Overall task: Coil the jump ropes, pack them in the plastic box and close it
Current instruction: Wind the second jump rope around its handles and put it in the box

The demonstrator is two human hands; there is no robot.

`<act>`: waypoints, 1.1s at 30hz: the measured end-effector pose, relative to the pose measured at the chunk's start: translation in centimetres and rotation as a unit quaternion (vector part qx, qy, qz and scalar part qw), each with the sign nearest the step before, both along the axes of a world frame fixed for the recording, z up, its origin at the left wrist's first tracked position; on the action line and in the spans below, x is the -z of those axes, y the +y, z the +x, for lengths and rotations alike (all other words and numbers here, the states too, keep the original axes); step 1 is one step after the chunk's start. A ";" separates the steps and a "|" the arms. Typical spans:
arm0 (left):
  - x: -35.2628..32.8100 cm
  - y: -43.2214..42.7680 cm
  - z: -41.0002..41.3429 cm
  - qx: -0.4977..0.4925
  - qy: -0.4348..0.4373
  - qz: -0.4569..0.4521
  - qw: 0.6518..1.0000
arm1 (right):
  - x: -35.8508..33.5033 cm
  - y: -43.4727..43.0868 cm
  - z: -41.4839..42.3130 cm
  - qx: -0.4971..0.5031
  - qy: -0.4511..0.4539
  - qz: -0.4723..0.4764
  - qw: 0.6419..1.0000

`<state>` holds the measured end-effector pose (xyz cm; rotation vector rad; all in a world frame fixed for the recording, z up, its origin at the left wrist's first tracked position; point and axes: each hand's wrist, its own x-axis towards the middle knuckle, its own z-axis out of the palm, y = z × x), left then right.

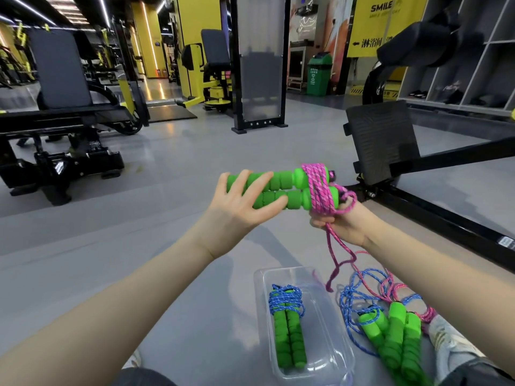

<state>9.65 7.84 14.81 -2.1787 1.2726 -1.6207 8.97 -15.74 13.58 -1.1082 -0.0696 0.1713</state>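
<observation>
green handles (287, 181): level, long axis left-right, wrapped ends rightward | left hand (239, 207): flat, fingers spread against handles | right hand (345, 224): pinching pink cord (317, 188)

The left hand (239, 210) presses spread fingers against 2 green handles (289, 190) held above the floor (139, 246). The right hand (345, 227) grips the pink rope (317, 188) wound round their ends. Below, an open plastic box (259, 285) holds 1 coiled blue jump rope (287, 330), with loose ropes (390, 330) tangled just beside it.

Four jump ropes (267, 188), one plastic box (320, 303)
</observation>
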 end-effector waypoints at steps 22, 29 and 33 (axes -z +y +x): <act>0.5 3.4 1.8 -0.174 0.024 0.046 0.983 | -2.2 3.5 -2.5 -0.011 -0.042 -0.395 0.918; 0.5 3.9 2.1 -0.220 0.051 0.026 0.974 | -4.6 3.7 -3.5 -0.032 -0.114 -0.563 0.818; 0.3 3.7 2.3 -0.239 0.094 0.004 0.967 | -4.8 3.9 -3.7 -0.041 -0.128 -0.590 0.796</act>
